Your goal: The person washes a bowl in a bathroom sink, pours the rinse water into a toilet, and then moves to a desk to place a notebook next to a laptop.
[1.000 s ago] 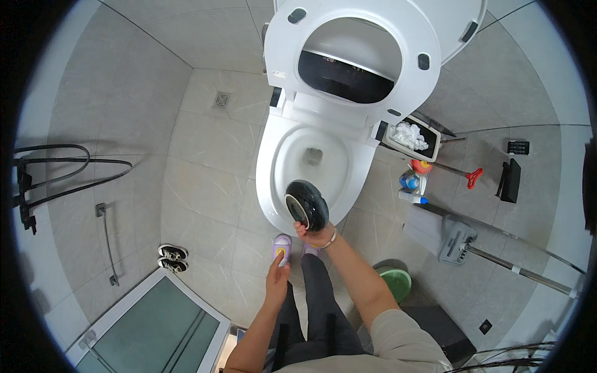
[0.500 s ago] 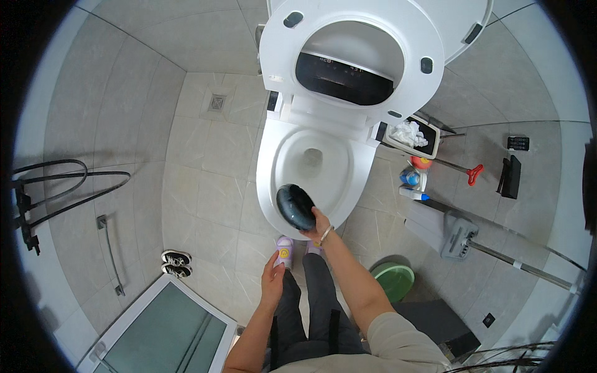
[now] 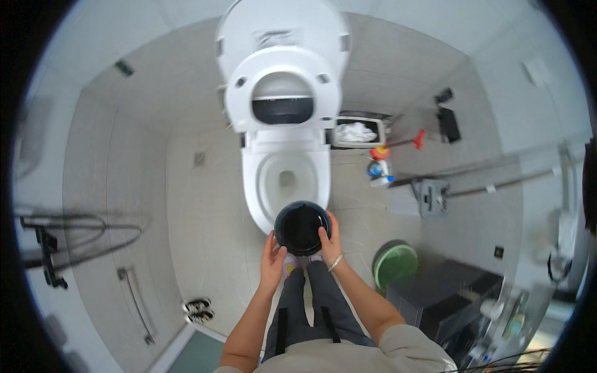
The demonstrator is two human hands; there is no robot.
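Note:
A dark round bowl (image 3: 303,229) with a glossy black inside is held in front of my body, its opening facing up. My right hand (image 3: 331,233) grips its right side, the thumb over the rim and the fingers outside. My left hand (image 3: 272,260) is closed against its lower left edge, fingers and thumb at the rim. Just beyond the bowl is a white toilet (image 3: 252,186), whose front rim the bowl partly covers. Its seat (image 3: 233,102) and lid (image 3: 283,15) are raised.
Right of the toilet stands a bin (image 3: 380,132) with white crumpled paper, near cleaning bottles (image 3: 381,181), a red-handled tool (image 3: 419,139) and a grey mop head (image 3: 430,198). A green basin (image 3: 397,264) and dark cabinet (image 3: 435,292) are nearer right. Black shoes (image 3: 198,310) lie left.
The bowl has turned from tilted, with its dark outside showing, to opening upward, and is now nearer my body. My left hand has risen from beside my leg to its rim.

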